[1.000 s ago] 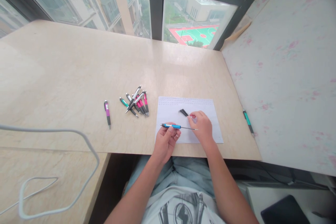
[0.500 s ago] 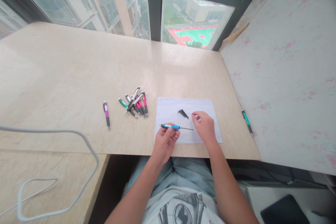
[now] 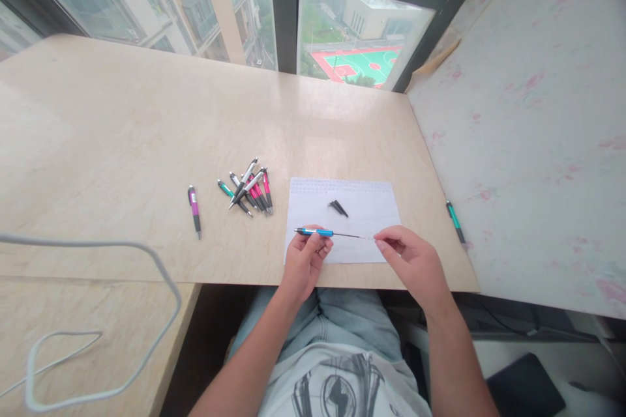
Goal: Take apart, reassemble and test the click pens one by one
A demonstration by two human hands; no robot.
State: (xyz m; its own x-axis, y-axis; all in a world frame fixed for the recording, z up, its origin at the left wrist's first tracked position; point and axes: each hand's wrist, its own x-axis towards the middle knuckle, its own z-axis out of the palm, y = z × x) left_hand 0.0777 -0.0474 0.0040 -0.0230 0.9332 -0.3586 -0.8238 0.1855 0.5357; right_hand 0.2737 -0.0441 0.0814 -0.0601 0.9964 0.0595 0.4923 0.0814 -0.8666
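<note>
My left hand is closed around the blue barrel of a ballpoint pen, held level above the sheet of paper. From the barrel's right end a dark refill sticks out bare. At its tip, my right hand pinches thumb and forefinger on a thin pale piece that looks like a small spring; its far end is hidden by the fingertips. Black cone-shaped pen parts lie on the paper just beyond the refill.
Several pens in white, pink and green lie heaped left of the paper. A purple pen lies farther left, and a green pen rests by the right wall. A grey cable loops at the lower left.
My right hand has moved right and slightly toward me, from above the paper near the black parts to the refill's tip. My left hand still holds the blue pen.
</note>
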